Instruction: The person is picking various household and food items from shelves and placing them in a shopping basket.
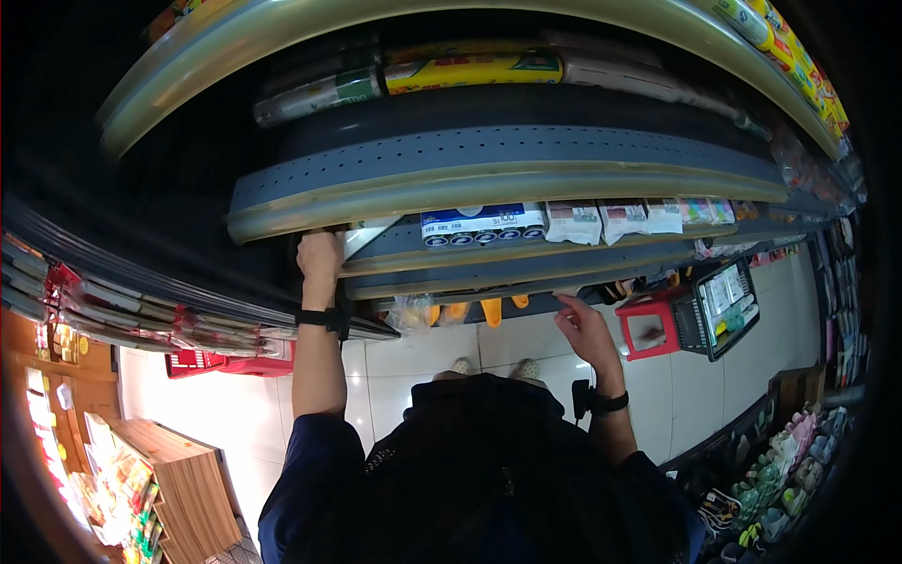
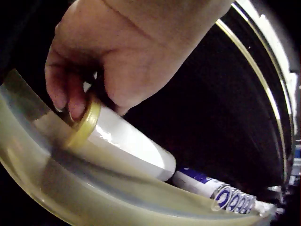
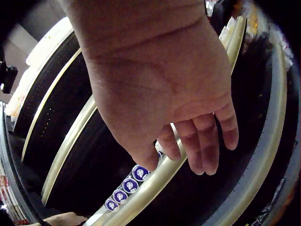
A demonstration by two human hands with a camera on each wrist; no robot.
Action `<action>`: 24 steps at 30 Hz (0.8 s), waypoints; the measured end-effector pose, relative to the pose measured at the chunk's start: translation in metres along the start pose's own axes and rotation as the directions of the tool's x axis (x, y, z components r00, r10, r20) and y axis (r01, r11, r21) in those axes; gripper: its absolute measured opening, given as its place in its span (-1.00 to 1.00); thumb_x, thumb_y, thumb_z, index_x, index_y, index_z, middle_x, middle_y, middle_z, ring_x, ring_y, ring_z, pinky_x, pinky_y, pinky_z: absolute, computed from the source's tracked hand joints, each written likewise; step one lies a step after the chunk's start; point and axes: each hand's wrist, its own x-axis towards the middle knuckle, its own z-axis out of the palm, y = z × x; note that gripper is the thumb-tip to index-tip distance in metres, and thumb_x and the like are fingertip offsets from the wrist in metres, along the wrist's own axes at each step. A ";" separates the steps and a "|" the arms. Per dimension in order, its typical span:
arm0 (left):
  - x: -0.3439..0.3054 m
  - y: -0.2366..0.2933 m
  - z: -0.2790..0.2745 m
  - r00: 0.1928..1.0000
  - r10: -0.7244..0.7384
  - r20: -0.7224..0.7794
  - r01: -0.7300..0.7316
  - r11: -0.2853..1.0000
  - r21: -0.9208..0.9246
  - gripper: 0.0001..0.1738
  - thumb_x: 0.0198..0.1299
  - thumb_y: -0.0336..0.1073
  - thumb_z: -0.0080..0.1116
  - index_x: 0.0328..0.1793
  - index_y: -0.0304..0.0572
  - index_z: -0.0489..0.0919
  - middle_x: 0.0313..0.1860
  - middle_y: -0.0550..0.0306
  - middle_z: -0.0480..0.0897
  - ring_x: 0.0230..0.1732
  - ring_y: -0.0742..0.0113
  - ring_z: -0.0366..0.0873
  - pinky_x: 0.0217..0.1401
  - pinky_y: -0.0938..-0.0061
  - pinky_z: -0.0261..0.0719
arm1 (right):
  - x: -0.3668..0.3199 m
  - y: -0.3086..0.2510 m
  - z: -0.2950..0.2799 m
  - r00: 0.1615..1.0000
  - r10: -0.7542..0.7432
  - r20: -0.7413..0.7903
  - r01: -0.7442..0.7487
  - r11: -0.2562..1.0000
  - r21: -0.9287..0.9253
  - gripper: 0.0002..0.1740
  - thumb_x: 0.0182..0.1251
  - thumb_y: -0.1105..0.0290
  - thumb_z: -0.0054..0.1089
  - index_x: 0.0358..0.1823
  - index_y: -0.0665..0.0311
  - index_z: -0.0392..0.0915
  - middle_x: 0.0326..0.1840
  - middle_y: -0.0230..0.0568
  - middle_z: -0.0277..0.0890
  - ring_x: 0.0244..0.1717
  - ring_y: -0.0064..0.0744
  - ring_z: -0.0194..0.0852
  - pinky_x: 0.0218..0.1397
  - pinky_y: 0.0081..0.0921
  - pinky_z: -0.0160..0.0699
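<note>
At the left end of a shelf my left hand (image 1: 320,258) reaches in under the shelf above. In the left wrist view its curled fingers grip the yellow-rimmed end of a white cylinder (image 2: 134,146) lying on its side behind the shelf lip. Just past the cylinder's far end is a blue-and-white pack (image 1: 481,224) with a row of round blue ends. My right hand (image 1: 588,336) hangs in front of the lower shelves with loosely bent fingers and holds nothing. In the right wrist view its fingers overlap the shelf edge near the round ends (image 3: 130,185).
White packets (image 1: 573,224) stand right of the blue pack. Yellow and silver rolls (image 1: 474,72) lie on the shelf above. A red stool (image 1: 648,324) and a black basket (image 1: 700,305) with goods are at right on the tiled floor. Shoes (image 1: 789,470) fill a rack behind.
</note>
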 end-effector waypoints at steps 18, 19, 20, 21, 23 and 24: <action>0.021 0.027 -0.005 0.961 0.274 0.039 -0.273 0.961 -0.042 0.03 0.01 0.59 0.09 0.45 0.05 0.45 0.42 -0.07 0.46 0.41 -0.07 0.41 0.40 0.13 0.38 | 0.009 -0.027 0.014 0.988 -0.096 0.122 0.101 0.994 -0.042 -0.54 0.34 0.42 0.26 0.24 0.40 0.48 -0.20 -0.04 0.69 -0.29 -0.30 0.67 -0.17 -0.41 0.62; 0.013 0.035 -0.005 0.961 0.275 0.041 -0.273 0.961 -0.043 0.03 0.01 0.59 0.09 0.45 0.05 0.45 0.42 -0.07 0.46 0.41 -0.07 0.41 0.40 0.13 0.38 | 0.008 -0.026 0.015 0.988 -0.095 0.121 0.101 0.994 -0.043 -0.53 0.33 0.42 0.26 0.24 0.40 0.48 -0.20 -0.04 0.69 -0.29 -0.31 0.67 -0.18 -0.41 0.62; 0.005 0.043 -0.003 0.983 0.174 0.053 -0.175 0.984 0.025 0.07 0.03 0.63 0.00 0.51 0.06 0.38 0.45 -0.08 0.43 0.43 -0.08 0.38 0.42 0.08 0.35 | 0.007 -0.024 0.016 0.988 -0.095 0.120 0.101 0.994 -0.045 -0.53 0.33 0.42 0.26 0.24 0.40 0.48 -0.20 -0.04 0.69 -0.30 -0.32 0.67 -0.19 -0.42 0.62; 0.001 0.047 -0.001 0.996 0.071 0.059 -0.076 0.993 0.094 0.12 0.05 0.67 -0.10 0.56 0.07 0.30 0.48 -0.09 0.39 0.45 -0.09 0.36 0.43 0.04 0.32 | 0.007 -0.025 0.015 0.988 -0.093 0.120 0.099 0.994 -0.045 -0.53 0.33 0.42 0.26 0.24 0.40 0.48 -0.20 -0.04 0.69 -0.30 -0.32 0.67 -0.19 -0.42 0.62; -0.002 0.047 0.003 0.994 0.053 0.092 -0.065 0.990 0.125 0.16 0.06 0.69 -0.18 0.59 0.02 0.24 0.50 -0.12 0.36 0.46 -0.11 0.34 0.44 0.00 0.29 | 0.005 -0.027 0.014 0.991 -0.073 0.111 0.078 0.996 -0.042 -0.53 0.33 0.42 0.27 0.24 0.41 0.47 -0.22 -0.06 0.69 -0.32 -0.36 0.65 -0.22 -0.43 0.60; -0.004 0.046 0.005 0.992 0.034 0.124 -0.054 0.986 0.158 0.20 0.08 0.71 -0.27 0.62 -0.02 0.18 0.52 -0.15 0.33 0.47 -0.12 0.33 0.44 -0.03 0.27 | 0.004 -0.027 0.015 0.991 -0.071 0.110 0.077 0.996 -0.042 -0.53 0.33 0.42 0.27 0.24 0.41 0.47 -0.22 -0.06 0.69 -0.32 -0.36 0.65 -0.22 -0.43 0.60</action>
